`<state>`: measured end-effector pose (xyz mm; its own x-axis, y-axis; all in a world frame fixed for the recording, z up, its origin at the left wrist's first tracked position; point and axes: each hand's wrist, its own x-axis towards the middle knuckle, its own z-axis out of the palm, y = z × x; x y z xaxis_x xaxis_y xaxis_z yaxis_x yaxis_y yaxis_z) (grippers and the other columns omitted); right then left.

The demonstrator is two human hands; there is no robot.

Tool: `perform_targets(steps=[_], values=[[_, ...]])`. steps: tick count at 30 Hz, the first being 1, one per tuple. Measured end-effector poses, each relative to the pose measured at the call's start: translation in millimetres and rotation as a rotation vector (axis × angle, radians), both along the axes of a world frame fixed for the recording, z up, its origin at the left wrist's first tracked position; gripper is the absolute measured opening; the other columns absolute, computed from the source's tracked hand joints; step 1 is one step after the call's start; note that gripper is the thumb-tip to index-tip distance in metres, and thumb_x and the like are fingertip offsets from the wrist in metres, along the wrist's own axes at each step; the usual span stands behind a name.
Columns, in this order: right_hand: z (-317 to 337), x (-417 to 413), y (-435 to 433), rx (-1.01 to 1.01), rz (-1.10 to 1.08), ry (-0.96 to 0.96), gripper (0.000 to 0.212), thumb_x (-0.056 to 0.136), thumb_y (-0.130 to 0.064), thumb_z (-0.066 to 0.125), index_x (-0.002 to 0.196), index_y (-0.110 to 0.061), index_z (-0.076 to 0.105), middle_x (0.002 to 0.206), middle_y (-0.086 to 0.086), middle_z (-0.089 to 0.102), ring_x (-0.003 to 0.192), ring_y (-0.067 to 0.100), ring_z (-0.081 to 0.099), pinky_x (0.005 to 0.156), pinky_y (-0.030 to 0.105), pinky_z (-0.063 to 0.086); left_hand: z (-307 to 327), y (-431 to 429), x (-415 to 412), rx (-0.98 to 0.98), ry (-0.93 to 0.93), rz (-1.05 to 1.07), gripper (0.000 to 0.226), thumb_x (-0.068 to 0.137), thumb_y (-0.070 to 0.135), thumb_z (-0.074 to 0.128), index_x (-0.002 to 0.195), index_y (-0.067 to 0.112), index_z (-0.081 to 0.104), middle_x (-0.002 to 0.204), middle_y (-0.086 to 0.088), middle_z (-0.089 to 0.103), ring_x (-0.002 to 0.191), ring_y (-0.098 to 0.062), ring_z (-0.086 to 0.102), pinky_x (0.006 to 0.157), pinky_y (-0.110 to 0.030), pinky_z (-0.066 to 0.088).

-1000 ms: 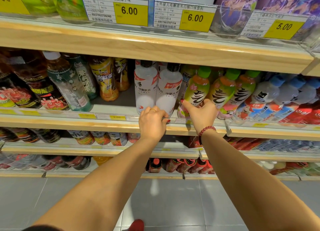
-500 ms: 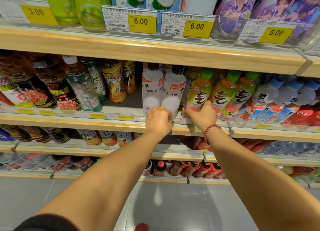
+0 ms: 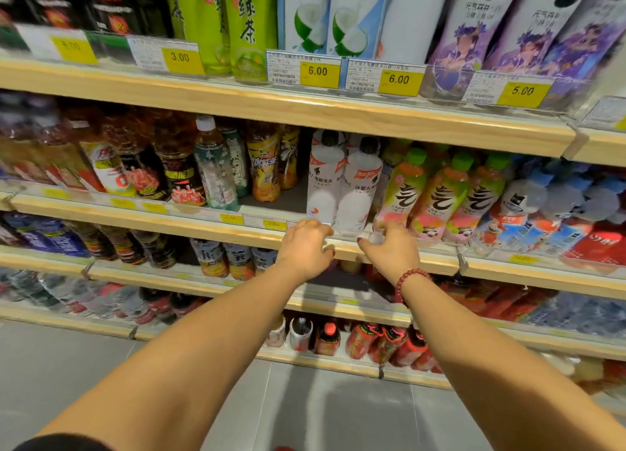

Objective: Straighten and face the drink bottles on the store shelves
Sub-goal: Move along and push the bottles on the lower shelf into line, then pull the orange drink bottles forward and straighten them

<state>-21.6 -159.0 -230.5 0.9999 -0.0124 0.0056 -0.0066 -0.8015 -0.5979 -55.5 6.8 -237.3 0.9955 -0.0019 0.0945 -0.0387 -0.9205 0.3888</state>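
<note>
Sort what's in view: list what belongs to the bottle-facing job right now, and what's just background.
In the job:
left hand
right hand
two white bottles
green-capped bottles
shelf edge

Background:
price tags
red bead bracelet
floor

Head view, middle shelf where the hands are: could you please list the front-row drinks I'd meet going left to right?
Dark bottle with red label → clear bottle with white cap → orange-yellow bottle → two white bottles with black caps → three green-capped pink-label bottles → blue-capped bottles.
</note>
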Motion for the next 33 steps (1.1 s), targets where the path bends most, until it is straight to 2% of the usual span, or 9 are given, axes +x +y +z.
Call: perform_targets(steps=[11, 17, 33], values=[[1.6, -32.1, 79.1, -0.022, 0.242, -0.005, 0.058, 0.083, -0.041, 0.067, 0.132, -0.013, 0.051, 0.132, 0.011, 0.056, 0.123, 0.030, 0.049, 0.098, 0.039, 0.045, 4.3, 87.9, -81.6, 0.119, 0.054, 0.209, 0.046, 0.085, 0.033, 0.061, 0.130, 0.021, 0.054, 0.131, -0.004, 0.056, 0.124, -0.026, 0.047, 0.100, -0.038, 0.039], [10.6, -42.9, 123.9, -0.019, 0.297, -0.033, 0.058, 0.083, -0.040, 0.067, 0.132, -0.014, 0.051, 0.135, 0.009, 0.054, 0.126, 0.028, 0.048, 0.100, 0.039, 0.044, 7.9, 145.0, -103.1, 0.141, 0.054, 0.308, 0.049, 0.086, 0.036, 0.060, 0.132, 0.022, 0.051, 0.132, -0.004, 0.056, 0.125, -0.026, 0.045, 0.098, -0.038, 0.041], [21.6, -75.0, 283.1, -0.046, 0.219, -0.050, 0.059, 0.085, -0.044, 0.066, 0.133, -0.014, 0.049, 0.134, 0.010, 0.053, 0.126, 0.029, 0.047, 0.098, 0.042, 0.046, 11.2, 332.1, -132.2, 0.147, 0.001, 0.242, 0.048, 0.087, 0.037, 0.062, 0.131, 0.020, 0.052, 0.127, -0.002, 0.058, 0.120, -0.025, 0.049, 0.098, -0.039, 0.042]])
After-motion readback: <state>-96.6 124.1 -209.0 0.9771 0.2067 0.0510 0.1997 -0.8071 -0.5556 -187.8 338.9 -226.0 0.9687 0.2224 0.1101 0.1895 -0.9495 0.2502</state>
